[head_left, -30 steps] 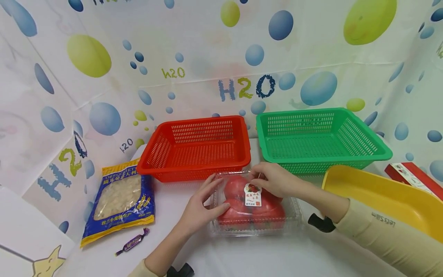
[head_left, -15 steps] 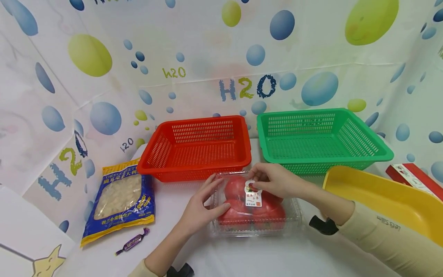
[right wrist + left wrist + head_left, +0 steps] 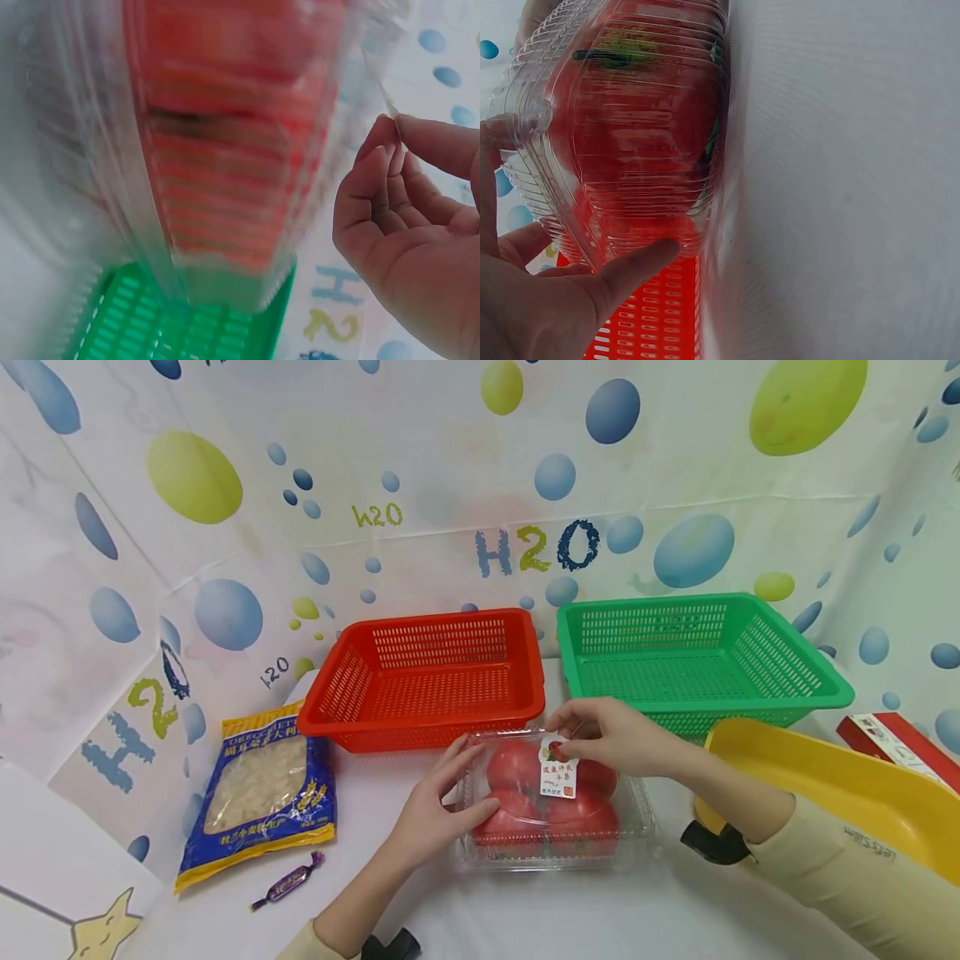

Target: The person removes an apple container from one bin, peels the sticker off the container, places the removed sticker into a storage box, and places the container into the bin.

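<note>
In the head view a clear plastic clamshell box (image 3: 637,827) of red apples (image 3: 581,817) lies on the white table in front of me. My left hand (image 3: 431,802) spreads over its left edge, thumb on the lid. In the left wrist view a straight finger lies along the ribbed side of the box (image 3: 652,172). The thumb and forefinger of my right hand (image 3: 618,739) pinch the upper end of a white printed sticker (image 3: 558,781) over the lid. From the right wrist view, the sticker shows edge-on at the right hand's (image 3: 420,202) fingertips.
Directly behind the box stands a red basket (image 3: 450,727), beside a green basket (image 3: 697,703). A yellow tray (image 3: 817,777) and a red carton (image 3: 900,743) are at right. On the left lie a blue pasta bag (image 3: 258,793) and a purple wrapped candy (image 3: 287,887).
My right hand has shifted a little right and up, the sticker's top tilting along with it and more of the apples showing. The left hand and the box have stayed put.
</note>
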Demonstrator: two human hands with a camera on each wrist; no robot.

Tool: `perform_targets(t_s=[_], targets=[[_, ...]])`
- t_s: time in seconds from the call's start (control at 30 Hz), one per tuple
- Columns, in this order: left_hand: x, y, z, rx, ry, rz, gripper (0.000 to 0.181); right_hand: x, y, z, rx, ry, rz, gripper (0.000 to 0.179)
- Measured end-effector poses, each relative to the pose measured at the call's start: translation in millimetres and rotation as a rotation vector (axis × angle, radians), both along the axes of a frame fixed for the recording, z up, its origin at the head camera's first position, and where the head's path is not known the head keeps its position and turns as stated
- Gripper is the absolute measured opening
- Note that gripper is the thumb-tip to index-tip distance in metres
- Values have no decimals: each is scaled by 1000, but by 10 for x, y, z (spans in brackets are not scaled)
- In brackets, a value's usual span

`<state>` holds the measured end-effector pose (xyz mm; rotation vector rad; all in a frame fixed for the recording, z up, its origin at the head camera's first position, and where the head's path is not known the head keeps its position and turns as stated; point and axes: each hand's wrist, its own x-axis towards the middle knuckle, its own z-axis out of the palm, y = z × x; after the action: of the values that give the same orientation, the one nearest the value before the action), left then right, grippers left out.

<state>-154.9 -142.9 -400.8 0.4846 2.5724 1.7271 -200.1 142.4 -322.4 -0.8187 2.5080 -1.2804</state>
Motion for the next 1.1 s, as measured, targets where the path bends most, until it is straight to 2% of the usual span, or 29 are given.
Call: perform_targets(t_s=[0.1, 0.27, 0.43, 0.53, 0.7, 0.83, 1.1], targets=[[-1, -4, -2, 4, 4, -6, 66, -7, 108, 50, -26, -24, -18, 24], [-8, 2, -1, 0, 7, -13, 66, 10, 369, 135, -9, -8, -82, 24], [-2, 1, 8, -3, 2, -13, 66, 30, 686, 159, -26, -52, -153, 26], [0, -2, 7, 2, 2, -8, 65, 49, 888, 149, -29, -59, -180, 27], [5, -7, -4, 2, 4, -4, 65, 105, 1216, 150, 53, -33, -251, 28], [4, -10, -8, -2, 9, -4, 66, 130, 1480, 125, 96, -61, -296, 33], [-5, -15, -7, -7, 11, -15, 66, 120, 1872, -32, 174, -158, -284, 33]])
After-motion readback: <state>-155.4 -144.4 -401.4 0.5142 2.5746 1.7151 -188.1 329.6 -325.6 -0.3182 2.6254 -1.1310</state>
